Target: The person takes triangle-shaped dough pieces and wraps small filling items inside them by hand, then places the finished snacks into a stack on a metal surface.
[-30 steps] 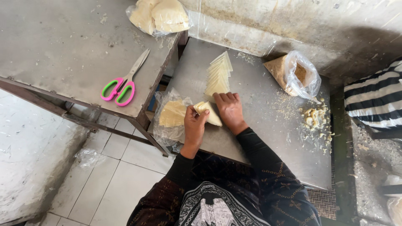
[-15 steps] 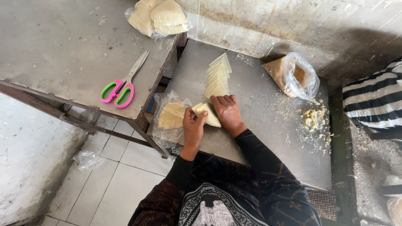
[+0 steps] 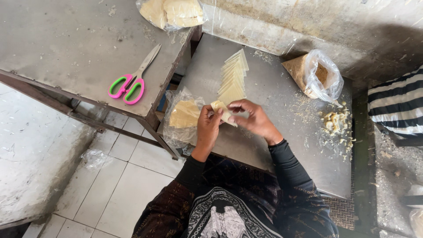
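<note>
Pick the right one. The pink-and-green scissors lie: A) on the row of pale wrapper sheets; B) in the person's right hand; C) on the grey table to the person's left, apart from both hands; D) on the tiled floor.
C: the scissors lie on the grey table while the left hand and right hand hold a folded wrapper.

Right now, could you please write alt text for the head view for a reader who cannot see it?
Seen from above, a person's left hand and right hand hold a pale folded wrapper over a metal table. A row of wrappers and a bag of filling lie beyond; pink-green scissors rest on the neighbouring table.
</note>
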